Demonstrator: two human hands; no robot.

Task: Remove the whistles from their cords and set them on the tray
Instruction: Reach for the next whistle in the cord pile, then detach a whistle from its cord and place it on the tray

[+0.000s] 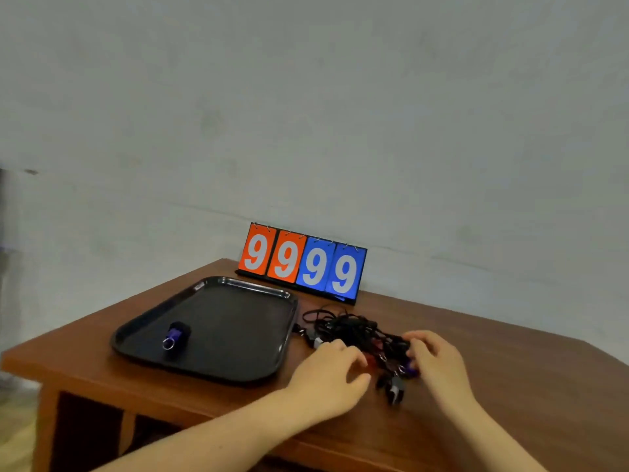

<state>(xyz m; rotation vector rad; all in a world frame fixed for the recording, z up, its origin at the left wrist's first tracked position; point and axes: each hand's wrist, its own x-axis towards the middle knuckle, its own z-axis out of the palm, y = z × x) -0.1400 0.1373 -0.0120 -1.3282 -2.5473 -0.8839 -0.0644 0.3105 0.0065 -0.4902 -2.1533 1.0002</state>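
Observation:
A black tray [238,335] lies on the left part of the table. One purple and black whistle [176,334] with a metal ring rests on it. To the right of the tray sits a tangle of black cords [354,327] with several whistles clipped on. My left hand [328,371] hovers at the pile's near left side, fingers curled beside a red whistle [370,361]; whether it grips anything is hidden. My right hand [434,361] is at the pile's right side, fingers curled round a purple whistle [410,369]. A black and grey whistle [394,391] lies in front, between my hands.
A flip scoreboard [303,264] showing 9 9 9 9 in orange and blue stands at the back of the brown wooden table [510,386], against a pale wall. The table's left edge runs close to the tray.

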